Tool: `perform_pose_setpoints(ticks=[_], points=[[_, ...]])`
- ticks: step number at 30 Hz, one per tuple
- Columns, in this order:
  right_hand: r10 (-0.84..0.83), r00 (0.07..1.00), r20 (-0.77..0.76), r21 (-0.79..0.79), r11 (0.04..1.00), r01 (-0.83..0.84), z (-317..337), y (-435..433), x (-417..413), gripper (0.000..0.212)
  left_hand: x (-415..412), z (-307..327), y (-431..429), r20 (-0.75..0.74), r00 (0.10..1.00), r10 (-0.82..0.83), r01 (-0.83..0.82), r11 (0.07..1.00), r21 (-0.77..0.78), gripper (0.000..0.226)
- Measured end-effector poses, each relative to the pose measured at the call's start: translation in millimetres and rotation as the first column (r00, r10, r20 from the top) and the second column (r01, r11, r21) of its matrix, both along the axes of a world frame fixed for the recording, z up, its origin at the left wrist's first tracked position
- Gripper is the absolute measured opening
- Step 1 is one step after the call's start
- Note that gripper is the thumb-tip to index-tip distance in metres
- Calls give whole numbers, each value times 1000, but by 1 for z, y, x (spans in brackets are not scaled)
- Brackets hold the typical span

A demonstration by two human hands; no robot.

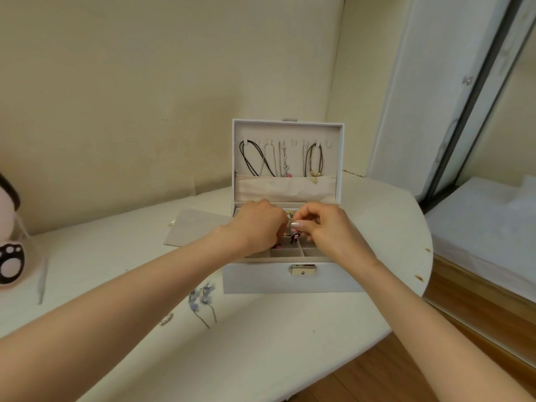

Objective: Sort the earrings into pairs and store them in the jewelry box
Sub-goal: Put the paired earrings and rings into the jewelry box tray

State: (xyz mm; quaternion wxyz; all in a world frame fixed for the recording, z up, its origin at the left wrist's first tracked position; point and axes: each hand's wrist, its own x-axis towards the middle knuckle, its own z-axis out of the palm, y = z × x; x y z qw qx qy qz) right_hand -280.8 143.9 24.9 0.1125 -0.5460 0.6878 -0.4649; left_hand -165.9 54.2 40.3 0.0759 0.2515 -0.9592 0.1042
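An open white jewelry box (261,278) stands on the white table, its lid upright with necklaces (255,161) hanging inside. My left hand (256,227) and my right hand (322,227) meet over the box's divided tray, fingers curled. Between their fingertips is a small pink and black earring (294,237), pinched just above the compartments. Which fingers grip it is partly hidden. A pair of blue flower earrings (203,297) with long wires lies on the table left of the box. A small pearl earring (166,319) lies further left.
A grey felt pad (191,227) lies left of the box. A pink and black plush (10,253) sits at the table's left edge, with a thin stick (42,282) beside it. The table's curved right edge (426,256) drops to wooden floor; a bed stands at right.
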Motion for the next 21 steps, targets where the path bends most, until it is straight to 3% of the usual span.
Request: perform_pose_setpoints(ticks=[4, 8, 11, 21], points=[[-12, 1000, -2, 13, 1000, 12, -3, -5, 1, 28, -4, 3, 3, 69, 997, 25, -24, 1000, -11, 21], [-14, 1000, -19, 36, 999, 15, -5, -7, 0, 20, -1, 4, 0, 61, 998, 30, -35, 996, 85, 21], [6, 999, -40, 74, 997, -3, -5, -7, 0, 11, 6, 5, -1, -35, 999, 20, -14, 984, 178, 19], [57, 970, -236, 197, 980, -9, -4, -13, 5, 10, 39, 14, 0, -309, 951, 8, 42, 987, 154, 9]])
